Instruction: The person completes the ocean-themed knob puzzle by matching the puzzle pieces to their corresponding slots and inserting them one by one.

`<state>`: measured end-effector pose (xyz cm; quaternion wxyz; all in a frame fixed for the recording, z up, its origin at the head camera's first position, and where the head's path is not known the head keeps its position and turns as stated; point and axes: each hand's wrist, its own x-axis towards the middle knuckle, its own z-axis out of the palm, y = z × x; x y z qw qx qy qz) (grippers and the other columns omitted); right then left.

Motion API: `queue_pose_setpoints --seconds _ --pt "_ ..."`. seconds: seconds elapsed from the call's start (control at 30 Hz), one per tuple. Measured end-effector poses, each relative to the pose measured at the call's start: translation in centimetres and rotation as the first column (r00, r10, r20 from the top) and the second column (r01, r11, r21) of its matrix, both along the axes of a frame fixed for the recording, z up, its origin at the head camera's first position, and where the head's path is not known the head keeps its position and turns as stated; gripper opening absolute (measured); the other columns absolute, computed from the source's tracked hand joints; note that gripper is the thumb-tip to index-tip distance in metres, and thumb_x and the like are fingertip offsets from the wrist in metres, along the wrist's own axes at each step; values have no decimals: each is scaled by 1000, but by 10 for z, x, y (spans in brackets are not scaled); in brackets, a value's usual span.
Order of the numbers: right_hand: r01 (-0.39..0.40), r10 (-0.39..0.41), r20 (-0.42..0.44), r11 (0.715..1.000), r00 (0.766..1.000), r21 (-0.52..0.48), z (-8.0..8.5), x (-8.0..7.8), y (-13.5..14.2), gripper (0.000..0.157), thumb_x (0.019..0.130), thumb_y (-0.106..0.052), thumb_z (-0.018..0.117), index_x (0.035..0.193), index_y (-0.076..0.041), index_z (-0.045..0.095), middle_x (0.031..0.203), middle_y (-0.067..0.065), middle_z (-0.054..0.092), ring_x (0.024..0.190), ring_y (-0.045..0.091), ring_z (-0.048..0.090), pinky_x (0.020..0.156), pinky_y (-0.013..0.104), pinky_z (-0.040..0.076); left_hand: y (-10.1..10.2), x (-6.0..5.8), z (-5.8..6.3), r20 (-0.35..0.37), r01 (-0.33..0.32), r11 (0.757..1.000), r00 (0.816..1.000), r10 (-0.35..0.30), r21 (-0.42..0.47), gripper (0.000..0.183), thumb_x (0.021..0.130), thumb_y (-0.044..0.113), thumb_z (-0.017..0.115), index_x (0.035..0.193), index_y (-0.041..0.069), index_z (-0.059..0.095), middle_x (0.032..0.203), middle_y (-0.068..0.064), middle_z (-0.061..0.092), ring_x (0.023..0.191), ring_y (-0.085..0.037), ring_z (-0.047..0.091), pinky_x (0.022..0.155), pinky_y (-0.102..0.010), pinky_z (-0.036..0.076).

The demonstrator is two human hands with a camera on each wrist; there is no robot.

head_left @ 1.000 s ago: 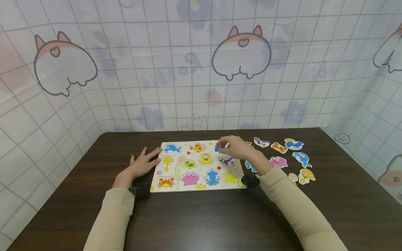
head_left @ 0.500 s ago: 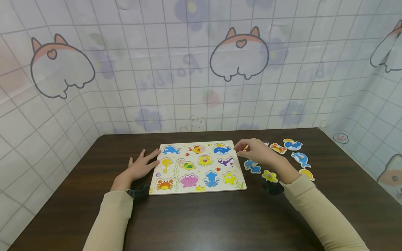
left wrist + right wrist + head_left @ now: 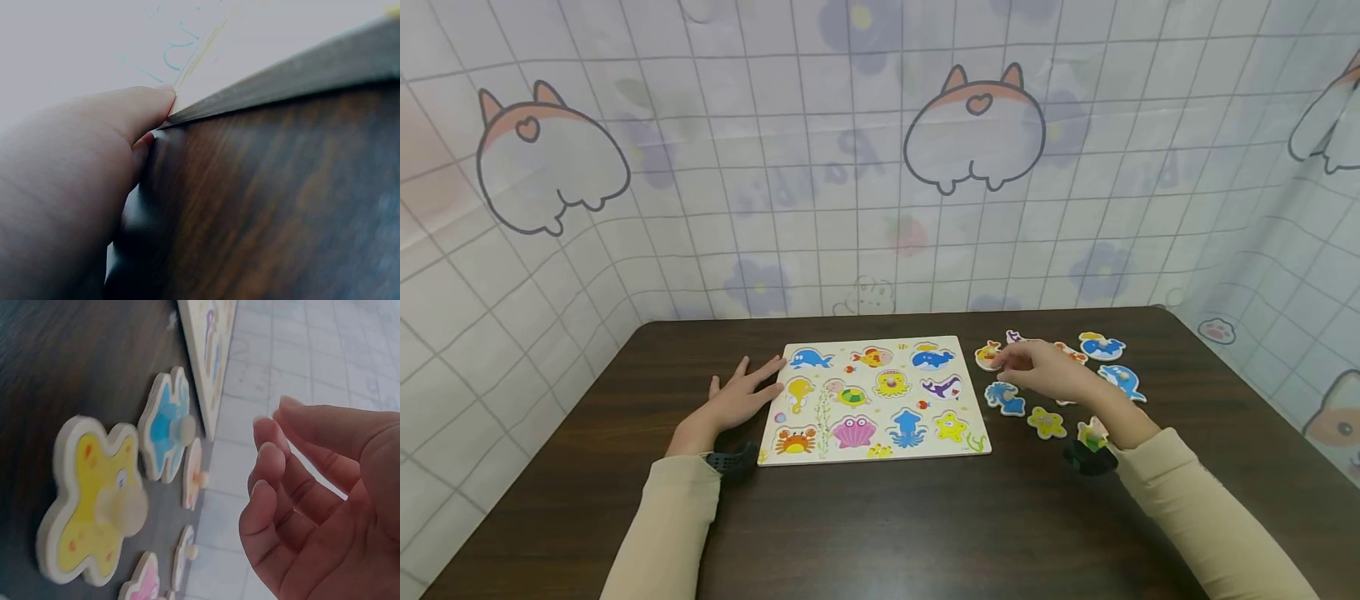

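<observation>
A pale puzzle board (image 3: 880, 417) printed with sea animals lies on the table. My left hand (image 3: 741, 400) has its fingers spread against the board's left edge; in the left wrist view the thumb (image 3: 144, 106) touches the edge. A yellow octopus piece (image 3: 891, 384) with a knob sits in the board. Right of the board, my right hand (image 3: 1048, 371) is over the loose pieces, its fingers bent and holding nothing. Near its fingertips are a blue squid piece (image 3: 1003, 400) and an orange fish piece (image 3: 987, 357). The yellow starfish piece (image 3: 87, 469) shows large in the right wrist view.
Farther right lie a whale piece (image 3: 1102, 346) and a blue dolphin piece (image 3: 1122, 379). A crab piece (image 3: 1072, 351) is partly hidden behind the right hand. The dark table (image 3: 880, 525) meets a patterned cloth (image 3: 820, 208) at its back.
My right hand has moved right and a little toward me, from over the board's upper right to over the loose pieces. The left hand stays at the board's edge.
</observation>
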<state>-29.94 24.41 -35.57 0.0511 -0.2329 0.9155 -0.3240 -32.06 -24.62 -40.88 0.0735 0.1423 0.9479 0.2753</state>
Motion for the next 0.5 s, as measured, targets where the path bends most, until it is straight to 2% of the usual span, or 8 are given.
queue_pose_setpoints --seconds 0.27,0.5 --pt "-29 28 53 999 998 17 -8 -1 8 18 98 -5 67 113 4 69 85 5 64 73 19 54 67 34 50 -1 -1 -2 -8 4 1000 1000 -4 -2 66 109 44 48 164 14 28 169 -17 18 153 -48 -6 108 -77 -15" --pt "-27 23 109 999 994 41 -12 -2 11 14 99 -6 66 109 3 71 90 4 68 75 18 56 68 34 52 -2 -2 -4 -10 6 1000 1000 -6 1 66 109 44 47 164 14 27 169 -17 17 153 -47 -6 108 -77 -15"
